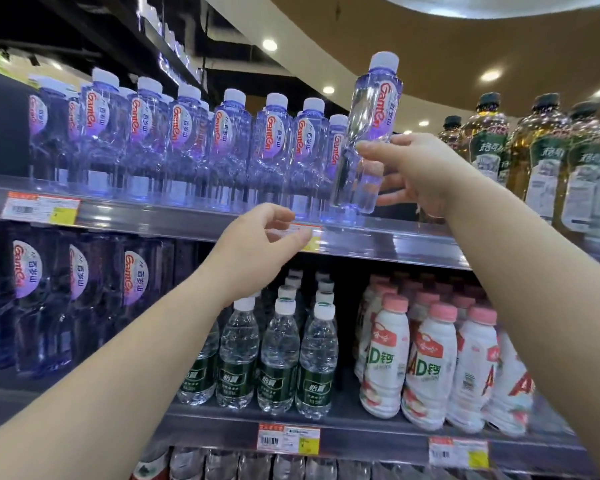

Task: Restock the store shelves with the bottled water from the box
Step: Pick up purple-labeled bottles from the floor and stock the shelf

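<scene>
While a water bottle [368, 133] is being held upright by the right hand [413, 174], fingers and thumb curled round its middle, it is being kept just above the front edge of the upper shelf [395, 242], at the right end of the shelved bottles [187, 143]. Below and left of the bottle, the left hand [257, 244] is being held before the shelf edge, fingers loosely curled, gripping nothing.

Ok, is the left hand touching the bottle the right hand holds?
Apart. In the head view the left hand hangs below the bottle, shelf edge showing between them.
</scene>
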Available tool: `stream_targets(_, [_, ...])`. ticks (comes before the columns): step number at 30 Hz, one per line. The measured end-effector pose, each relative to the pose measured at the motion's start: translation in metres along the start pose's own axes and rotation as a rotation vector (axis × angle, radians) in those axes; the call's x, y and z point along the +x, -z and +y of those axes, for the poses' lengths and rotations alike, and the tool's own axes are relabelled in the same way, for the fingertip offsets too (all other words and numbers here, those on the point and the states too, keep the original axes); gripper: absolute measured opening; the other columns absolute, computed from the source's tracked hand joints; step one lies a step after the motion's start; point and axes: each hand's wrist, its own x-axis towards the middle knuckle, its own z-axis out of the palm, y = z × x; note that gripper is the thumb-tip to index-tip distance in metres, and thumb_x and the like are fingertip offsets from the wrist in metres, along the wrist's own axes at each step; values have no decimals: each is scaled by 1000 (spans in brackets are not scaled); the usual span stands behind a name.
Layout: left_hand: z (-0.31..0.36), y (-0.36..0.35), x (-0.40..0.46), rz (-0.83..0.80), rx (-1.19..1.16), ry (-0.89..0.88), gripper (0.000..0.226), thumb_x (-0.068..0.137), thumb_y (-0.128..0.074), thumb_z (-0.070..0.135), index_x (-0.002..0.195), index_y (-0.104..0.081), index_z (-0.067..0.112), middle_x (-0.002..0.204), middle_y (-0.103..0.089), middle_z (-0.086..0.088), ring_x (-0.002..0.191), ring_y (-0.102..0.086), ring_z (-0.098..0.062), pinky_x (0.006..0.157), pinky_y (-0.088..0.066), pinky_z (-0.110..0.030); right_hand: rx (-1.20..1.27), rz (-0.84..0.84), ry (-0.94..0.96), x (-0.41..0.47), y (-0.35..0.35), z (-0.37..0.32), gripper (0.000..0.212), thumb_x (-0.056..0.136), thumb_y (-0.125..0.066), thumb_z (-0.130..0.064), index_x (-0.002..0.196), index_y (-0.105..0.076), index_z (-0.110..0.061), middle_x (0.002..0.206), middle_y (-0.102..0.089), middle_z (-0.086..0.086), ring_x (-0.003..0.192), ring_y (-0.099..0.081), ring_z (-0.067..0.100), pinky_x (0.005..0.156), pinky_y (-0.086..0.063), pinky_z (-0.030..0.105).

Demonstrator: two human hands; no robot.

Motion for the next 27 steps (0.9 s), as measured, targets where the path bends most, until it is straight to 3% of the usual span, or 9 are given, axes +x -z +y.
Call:
stream_targets(3, [2, -1, -6, 7, 155, -50, 35, 88, -64, 45, 118, -58, 28, 115, -60, 15, 105, -59, -6, 88, -43, -26, -19, 62, -19, 18, -1, 7, 25, 85, -74, -34, 102, -67, -18, 103, -73, 6, 90, -71, 24, 79, -61, 45])
stream_targets(8, [-3, 0, -13, 0, 200, -23, 37, 89, -63, 45, 121, -58, 28, 121, -60, 15, 109, -57, -2, 88, -37, -21, -123, 126, -45, 39, -19, 32, 35, 79, -78, -42, 98, -66, -15, 97, -68, -1, 93, -67, 20, 76, -61, 43])
stream_targets(12, [-8, 2, -13, -2, 199, -14, 34, 88, -64, 45, 118, -58, 30, 120, -61, 15, 108, -58, -1, 86, -39, -21, -194, 197, -62, 45, -32, 39, 75, 78, -76, -50, 134, -52, -7, 104, -56, -1, 87, -61, 18, 71, -61, 37])
stream_targets(14, [-9, 3, -12, 5, 205, -22, 34, 88, -64, 44, 119, -57, 30, 120, -61, 15, 108, -58, -2, 87, -39, -21, -207, 200, -58, 47, -32, 40, 77, 80, -75, -48, 136, -49, -4, 96, -53, -4, 93, -62, 21, 76, -61, 40])
stream_targets(17, [-9, 2, -10, 17, 221, -34, 34, 88, -64, 43, 119, -58, 30, 120, -61, 15, 108, -58, -3, 88, -38, -21, -190, 146, -73, 46, -29, 42, 86, 72, -81, -50, 141, -46, -13, 115, -58, -1, 81, -59, 16, 60, -60, 31])
stream_targets(21, [-10, -2, -7, 24, 272, -64, 36, 89, -64, 43, 121, -58, 28, 120, -60, 14, 107, -57, -3, 87, -37, -21, -200, 85, -65, 42, -28, 44, 84, 70, -85, -42, 140, -46, -16, 127, -53, 1, 81, -59, 16, 57, -60, 31])
stream_targets(27, [-9, -5, -5, 53, 443, -125, 43, 90, -60, 44, 128, -55, 25, 125, -57, 11, 104, -48, -3, 88, -35, -22, -198, 82, -60, 42, -27, 45, 77, 77, -81, -36, 140, -43, -15, 104, -49, -7, 86, -58, 17, 71, -61, 39])
